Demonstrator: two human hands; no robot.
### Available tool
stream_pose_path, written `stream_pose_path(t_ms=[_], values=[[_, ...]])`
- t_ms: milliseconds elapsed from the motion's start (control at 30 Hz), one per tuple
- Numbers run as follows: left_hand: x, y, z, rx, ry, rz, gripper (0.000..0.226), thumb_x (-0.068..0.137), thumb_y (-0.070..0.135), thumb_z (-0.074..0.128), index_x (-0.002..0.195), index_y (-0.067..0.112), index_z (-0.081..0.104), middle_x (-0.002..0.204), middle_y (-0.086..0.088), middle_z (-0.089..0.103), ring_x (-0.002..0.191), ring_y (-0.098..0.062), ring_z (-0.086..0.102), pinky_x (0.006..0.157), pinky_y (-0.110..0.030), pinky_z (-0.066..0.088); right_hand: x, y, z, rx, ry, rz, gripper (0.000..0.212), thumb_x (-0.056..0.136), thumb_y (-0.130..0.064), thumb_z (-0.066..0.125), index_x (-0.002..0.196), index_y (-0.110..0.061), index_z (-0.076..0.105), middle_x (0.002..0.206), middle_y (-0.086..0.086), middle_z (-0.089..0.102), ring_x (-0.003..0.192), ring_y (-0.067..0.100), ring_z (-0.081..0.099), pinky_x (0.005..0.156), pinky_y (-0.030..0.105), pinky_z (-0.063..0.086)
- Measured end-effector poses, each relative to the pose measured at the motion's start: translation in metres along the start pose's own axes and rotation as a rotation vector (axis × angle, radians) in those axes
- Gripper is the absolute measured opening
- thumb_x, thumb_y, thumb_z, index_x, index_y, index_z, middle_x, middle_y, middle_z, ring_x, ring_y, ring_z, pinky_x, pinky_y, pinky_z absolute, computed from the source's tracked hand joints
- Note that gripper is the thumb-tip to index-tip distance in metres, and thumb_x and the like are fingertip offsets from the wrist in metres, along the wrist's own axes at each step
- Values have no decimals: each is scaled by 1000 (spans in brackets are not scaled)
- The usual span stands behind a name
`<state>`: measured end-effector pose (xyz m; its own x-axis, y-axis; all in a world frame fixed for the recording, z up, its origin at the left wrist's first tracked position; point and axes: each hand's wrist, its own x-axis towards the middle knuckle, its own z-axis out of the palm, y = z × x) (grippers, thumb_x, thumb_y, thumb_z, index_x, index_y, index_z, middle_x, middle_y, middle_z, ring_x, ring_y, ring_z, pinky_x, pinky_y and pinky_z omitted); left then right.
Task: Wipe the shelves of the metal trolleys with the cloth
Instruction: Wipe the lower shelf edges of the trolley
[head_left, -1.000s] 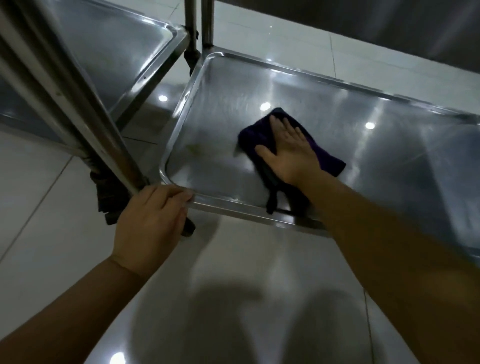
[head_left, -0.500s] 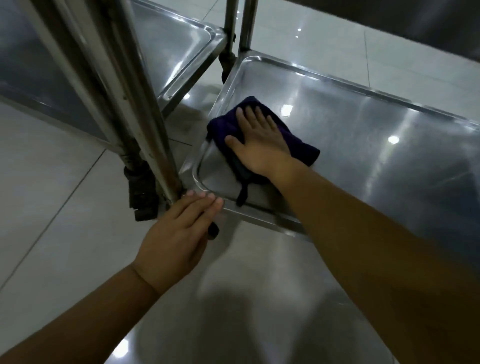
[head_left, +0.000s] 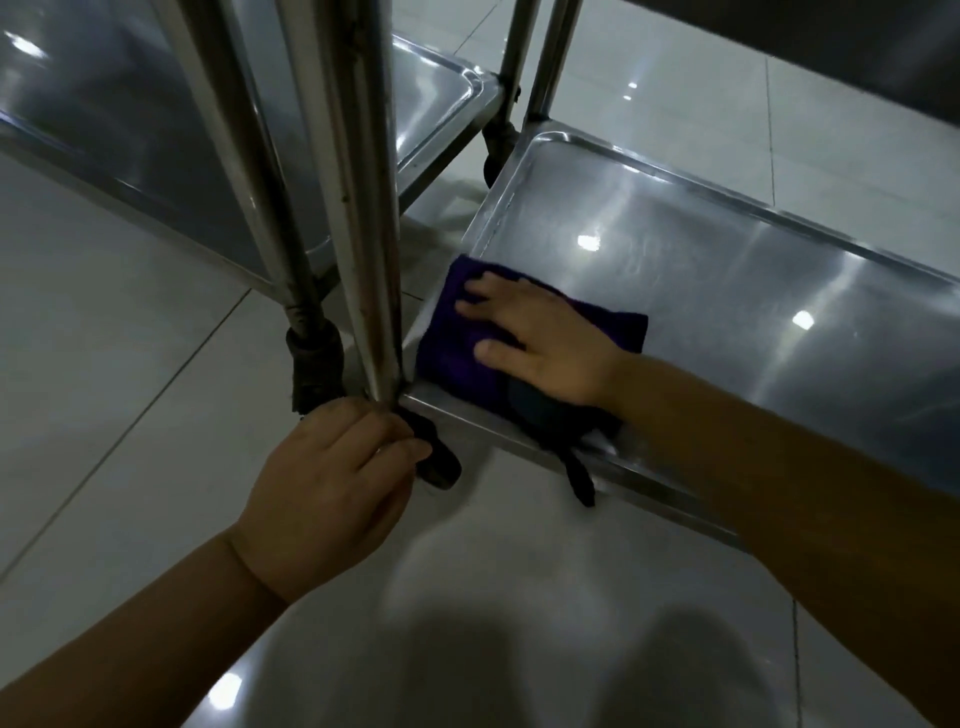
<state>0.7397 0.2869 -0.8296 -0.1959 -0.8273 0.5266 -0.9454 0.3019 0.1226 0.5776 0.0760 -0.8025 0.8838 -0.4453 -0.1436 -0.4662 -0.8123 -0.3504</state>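
While the near left corner of the low, rimmed stainless-steel trolley shelf (head_left: 727, 291) is being wiped, the folded dark purple cloth (head_left: 457, 358) is pressed flat against it by the right hand (head_left: 535, 338). The fingers are spread and straight, so the cloth is held down but not gripped. The cloth lies against the shelf's left rim and close to its near edge, and a black strap (head_left: 579, 475) from it hangs over that edge. The left hand (head_left: 332, 483) is curled round the foot of the upright steel post (head_left: 363, 208) at that corner, just above a black castor (head_left: 441, 467). Two risks can be judged from here. The strap could be snagged on the rim and the cloth dragged out from under the flat palm. And if the steadying grip were loosened, the trolley could be rolled by a firm stroke — possibly against the neighbouring trolley's steel shelf (head_left: 431, 98), which stands just beside it.
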Motion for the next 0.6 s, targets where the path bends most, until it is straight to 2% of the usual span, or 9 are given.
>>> stream_pose_path(t_ms=[133,267,367,500,600], values=[[-10,-9,-4,15,-31,-14,26,90,15,50,94,5,74,95,-14,69,92,-26,54,85,-34,41,49,38,-17,-98,110,239,57,100,-49,31,151,-23,25,160,1,17,147,13,8,118,33,5],[-15,-12,-5,46,-61,-11,30,91,15,49,110,5,70,113,-16,67,108,-29,57,98,-39,41,76,53,-27,-109,121,407,63,101,-51,28,153,-19,14,161,4,9,148,18,2,118,36,1],[-17,-13,-3,92,-90,7,35,91,14,46,121,5,63,125,-16,62,119,-30,56,104,-45,37,71,42,-21,-100,147,423,64,101,-50,26,154,-19,10,162,4,4,148,17,-2,118,36,-2],[-24,-20,1,171,-138,60,38,90,10,43,127,6,52,131,-16,56,125,-29,50,109,-45,31,47,8,-1,-134,136,408,65,100,-51,23,154,-19,7,162,1,0,148,15,-6,118,34,-5],[-25,-21,1,175,-149,63,37,89,8,42,122,4,58,130,-17,57,127,-28,48,113,-42,25,18,-25,18,-180,88,299,65,100,-50,23,154,-19,5,162,1,-1,148,15,-8,118,35,-6]])
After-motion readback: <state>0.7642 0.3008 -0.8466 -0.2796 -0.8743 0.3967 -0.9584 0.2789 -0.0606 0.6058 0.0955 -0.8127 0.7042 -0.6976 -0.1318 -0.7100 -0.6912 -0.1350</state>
